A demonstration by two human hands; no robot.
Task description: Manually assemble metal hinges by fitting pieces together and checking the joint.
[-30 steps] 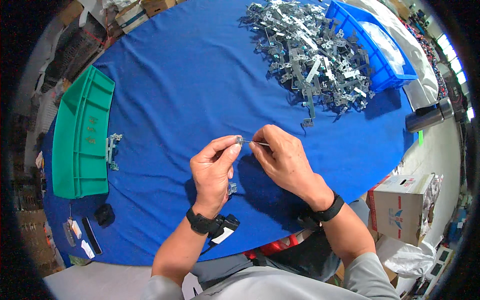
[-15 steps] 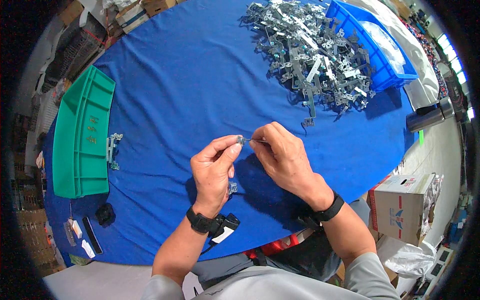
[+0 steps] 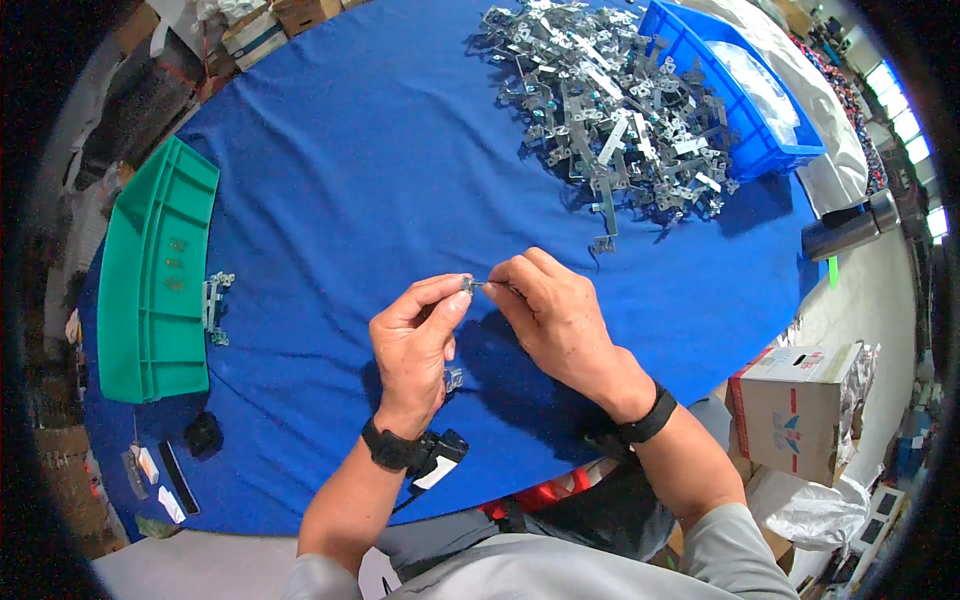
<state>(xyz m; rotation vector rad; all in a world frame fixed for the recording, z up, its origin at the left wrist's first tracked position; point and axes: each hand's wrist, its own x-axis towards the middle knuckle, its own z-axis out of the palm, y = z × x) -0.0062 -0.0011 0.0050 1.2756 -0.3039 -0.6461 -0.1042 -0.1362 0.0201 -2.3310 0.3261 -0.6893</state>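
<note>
Over the middle of the blue cloth, my left hand (image 3: 408, 340) pinches one end of a metal bracket (image 3: 467, 285) between thumb and fingertips. The bracket's other end seems to show below the palm; its middle is hidden behind the hand. My right hand (image 3: 560, 325) is closed at the fingertips on a thin metal pin-like piece (image 3: 480, 285), which reaches to the bracket end. Whether the pin sits inside the bracket is too small to tell. A large pile of similar metal brackets (image 3: 610, 125) lies at the far right.
A green plastic bin (image 3: 150, 345) with a few small brass-coloured pieces stands left, several brackets (image 3: 213, 305) beside it. A blue bin (image 3: 800, 155) holding clear plastic borders the pile. A metal flask (image 3: 850, 230) and a carton (image 3: 785, 415) are at right.
The whole view has shifted slightly, so everything appears a little further left. Both hands keep their grips, and the right fingertips seem marginally closer to the bracket.
</note>
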